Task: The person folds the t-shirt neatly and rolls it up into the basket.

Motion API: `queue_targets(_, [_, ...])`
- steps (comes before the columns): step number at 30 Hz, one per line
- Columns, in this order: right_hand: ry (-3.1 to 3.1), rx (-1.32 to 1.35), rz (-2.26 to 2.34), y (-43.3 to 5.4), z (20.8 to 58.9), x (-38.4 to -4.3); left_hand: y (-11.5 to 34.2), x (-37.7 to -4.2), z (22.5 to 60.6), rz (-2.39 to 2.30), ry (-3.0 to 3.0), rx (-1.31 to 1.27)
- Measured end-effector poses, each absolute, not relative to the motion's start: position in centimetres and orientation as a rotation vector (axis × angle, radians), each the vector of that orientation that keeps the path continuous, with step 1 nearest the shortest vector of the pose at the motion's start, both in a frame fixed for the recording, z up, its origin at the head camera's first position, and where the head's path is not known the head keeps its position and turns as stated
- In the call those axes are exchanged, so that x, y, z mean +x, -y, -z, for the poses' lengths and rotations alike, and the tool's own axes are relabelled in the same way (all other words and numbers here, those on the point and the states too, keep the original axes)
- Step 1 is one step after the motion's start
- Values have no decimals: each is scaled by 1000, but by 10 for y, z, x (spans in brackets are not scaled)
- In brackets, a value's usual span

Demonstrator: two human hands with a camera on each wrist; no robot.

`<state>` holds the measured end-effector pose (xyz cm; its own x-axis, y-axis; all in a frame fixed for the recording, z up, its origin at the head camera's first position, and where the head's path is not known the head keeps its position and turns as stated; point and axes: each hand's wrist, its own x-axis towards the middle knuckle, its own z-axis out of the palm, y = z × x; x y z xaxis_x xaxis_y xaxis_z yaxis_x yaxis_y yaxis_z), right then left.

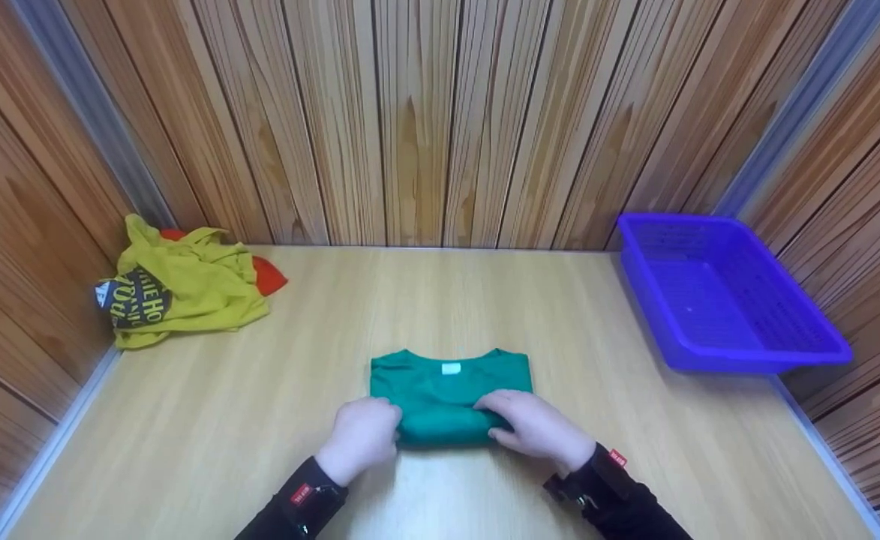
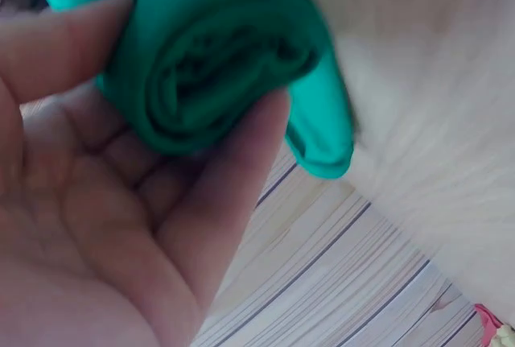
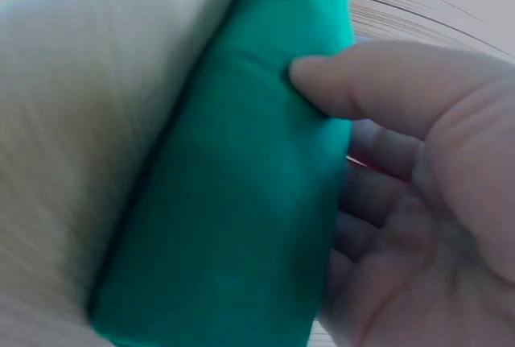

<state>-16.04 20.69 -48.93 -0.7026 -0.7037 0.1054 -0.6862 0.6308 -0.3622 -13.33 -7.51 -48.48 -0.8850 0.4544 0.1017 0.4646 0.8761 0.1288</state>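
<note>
A green T-shirt (image 1: 451,386) lies on the table in front of me, its near part rolled up and its neckline with a white label pointing away. My left hand (image 1: 361,439) grips the left end of the roll; in the left wrist view the roll's spiral end (image 2: 213,73) shows between thumb and fingers. At the right end, my right hand (image 1: 541,427) holds the roll. Seen from the right wrist, the thumb (image 3: 322,85) presses on the green cloth (image 3: 217,194) while the other fingers go behind it, partly hidden.
A crumpled yellow shirt (image 1: 199,289) with a dark print lies at the back left, over something red (image 1: 267,276). At the back right stands a purple plastic basket (image 1: 762,360). Wood-panelled walls (image 1: 417,127) bound the table (image 1: 440,292) at the back and on both sides.
</note>
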Motion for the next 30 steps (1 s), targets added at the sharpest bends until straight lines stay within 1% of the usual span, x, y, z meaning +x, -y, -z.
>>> queue_targets(7, [-2664,-1181,620,-212,482,-169,78,-143,473,363,3133,-775])
queue_targets(14, [-2647,-1177,656,-213,483,-183,80,-161,474,498,3189,-747])
queue_targets(19, [-2671,-1135,644,-211,486,-187,80,-171,474,569,3236,-722])
queue_targets(24, [-2739,-1079,637,-209,489,-179,78,-175,471,598,3288,-691])
queue_targets(30, [-2946,-1171,535,-209,489,-162,76,-179,467,613,3344,-639])
